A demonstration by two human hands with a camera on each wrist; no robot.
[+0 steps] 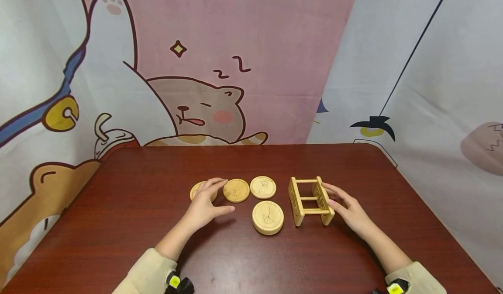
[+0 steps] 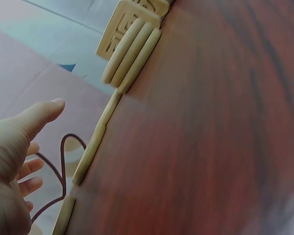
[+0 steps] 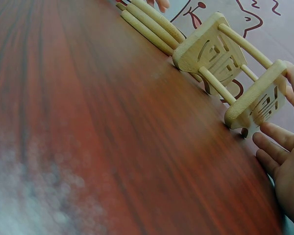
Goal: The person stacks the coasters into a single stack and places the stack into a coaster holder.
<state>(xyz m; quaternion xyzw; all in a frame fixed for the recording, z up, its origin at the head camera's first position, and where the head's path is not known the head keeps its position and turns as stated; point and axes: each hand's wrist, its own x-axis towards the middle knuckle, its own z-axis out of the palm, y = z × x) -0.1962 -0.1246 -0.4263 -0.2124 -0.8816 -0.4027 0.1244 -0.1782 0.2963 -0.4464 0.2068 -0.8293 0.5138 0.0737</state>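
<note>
My left hand (image 1: pixel 204 206) hovers with its thumb spread away from its fingers, over the leftmost round wooden coaster (image 1: pixel 194 192), which it partly hides. In the left wrist view, nothing is between the thumb and fingers. Beside it lies a second coaster (image 1: pixel 236 190), then a paler third (image 1: pixel 263 187), each with a leaf design. Nearer me is a stack of three coasters (image 1: pixel 268 217). To the right stands a wooden coaster rack (image 1: pixel 298 202) with cut-out side panels joined by rods. My right hand (image 1: pixel 351 213) rests against its right panel, fingers loosely extended.
The dark red-brown table (image 1: pixel 314 259) reaches back to a cartoon-printed cloth (image 1: pixel 275 67) that hangs behind it and at both sides. The stack sits between the flat coasters and the rack.
</note>
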